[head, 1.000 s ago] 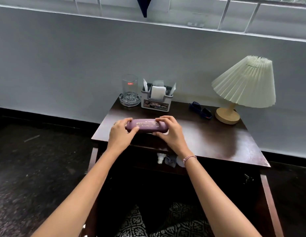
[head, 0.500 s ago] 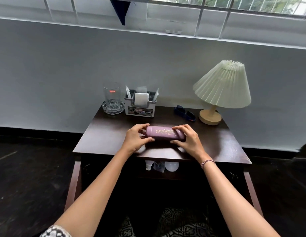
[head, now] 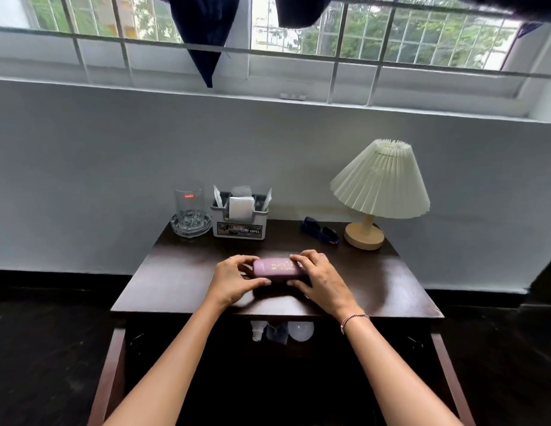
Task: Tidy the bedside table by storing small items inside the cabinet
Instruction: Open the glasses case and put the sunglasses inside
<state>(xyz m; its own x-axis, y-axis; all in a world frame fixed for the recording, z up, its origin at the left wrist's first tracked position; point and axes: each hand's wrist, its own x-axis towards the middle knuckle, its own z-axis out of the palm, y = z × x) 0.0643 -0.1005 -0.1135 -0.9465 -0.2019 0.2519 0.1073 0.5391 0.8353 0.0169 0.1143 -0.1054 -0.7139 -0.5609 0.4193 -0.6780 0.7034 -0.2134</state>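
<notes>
While both hands clasp the mauve case, the step in hand looks like lifting it off the bedside table.

The left hand (head: 234,279) curls round the left end of the mauve case (head: 275,269), thumb on the near side and fingers over the far edge. The right hand (head: 320,279) grips the other end the same way. The case lies lengthwise at the front middle of the bedside table (head: 176,272); whether it is resting or just raised I cannot tell. Next it would need lowering into the open cabinet (head: 268,364) beneath, where a bulb (head: 300,330) and a small bottle (head: 256,330) already sit. Sunglasses (head: 320,233), a caddy (head: 240,226), a glass (head: 189,204) and a lamp (head: 380,186) stand along the back.
</notes>
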